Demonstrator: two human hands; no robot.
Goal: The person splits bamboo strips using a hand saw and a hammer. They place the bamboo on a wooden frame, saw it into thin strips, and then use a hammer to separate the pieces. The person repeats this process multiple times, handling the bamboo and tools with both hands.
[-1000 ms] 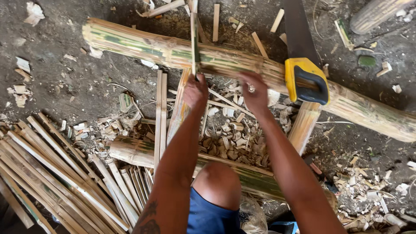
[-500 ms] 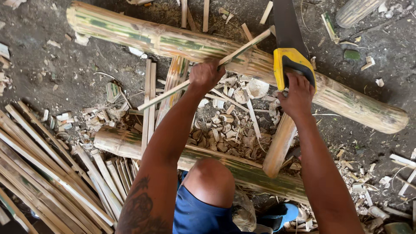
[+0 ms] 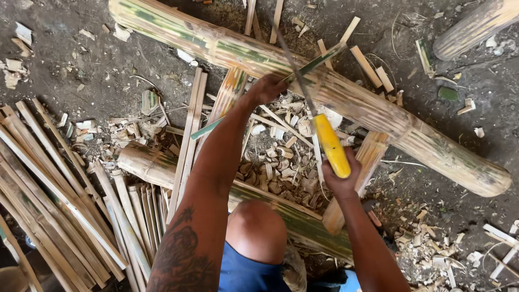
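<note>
My left hand (image 3: 267, 88) grips a thin bamboo strip (image 3: 319, 60) that lies slanted across a thick bamboo pole (image 3: 227, 48). My right hand (image 3: 341, 181) holds the yellow handle of a hand saw (image 3: 331, 145). Its narrow blade runs up and away, and crosses the strip just right of my left hand. A heap of short bamboo offcuts (image 3: 275, 162) lies on the ground under both hands. My bare knee (image 3: 257, 230) shows below them.
Several long split bamboo strips (image 3: 59, 189) are piled at the left. A second pole (image 3: 162, 167) lies across in front of my knee, and another pole end (image 3: 470, 27) sits at the top right. Chips litter the dirt ground (image 3: 81, 75).
My right hand took the saw by its yellow handle, lifted it off the pole and set its blade on the strip. My left hand keeps holding the strip, now slanted across the pole.
</note>
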